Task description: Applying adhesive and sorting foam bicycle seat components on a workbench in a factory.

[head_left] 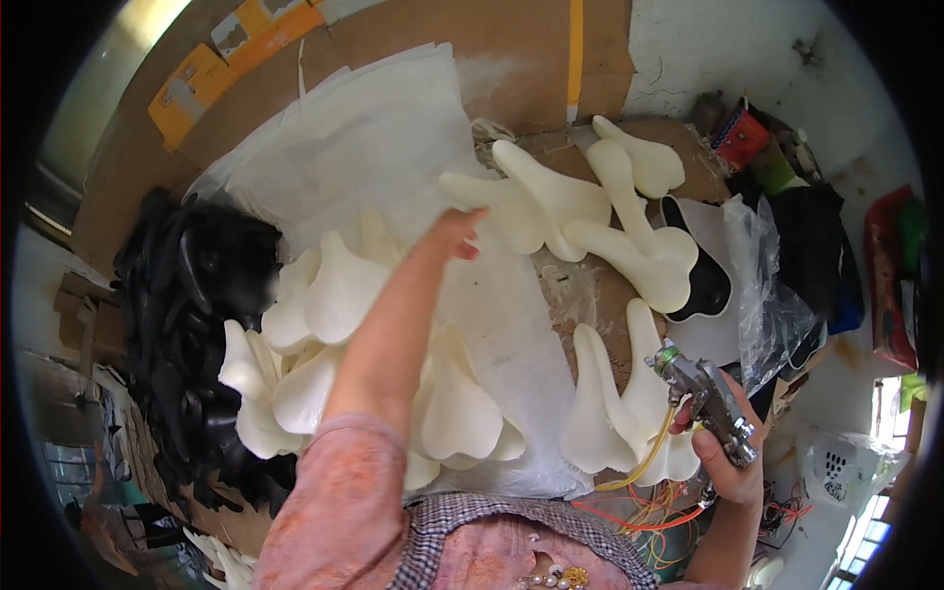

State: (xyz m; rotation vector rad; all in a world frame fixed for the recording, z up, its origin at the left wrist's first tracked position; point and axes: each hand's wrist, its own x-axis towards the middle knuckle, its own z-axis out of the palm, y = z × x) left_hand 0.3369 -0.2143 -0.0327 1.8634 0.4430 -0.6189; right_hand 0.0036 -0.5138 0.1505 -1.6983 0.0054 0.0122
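Note:
In my right hand is a metal spray gun with a green ring near its nozzle, which points up and left. Orange and yellow hoses hang close below it. My left arm stretches forward across the work surface. My left hand is held out with its fingers apart and nothing visible in it. It is nearest to a cream bicycle-saddle-shaped pad in the far group; I cannot tell whether they touch. More cream pads lie heaped under and left of my forearm. Others lie near the spray gun.
A large pile of black saddle-shaped pieces stands on the left. White sheeting covers the middle of the surface, with brown cardboard behind. Clear plastic and a black-and-white piece lie at the right.

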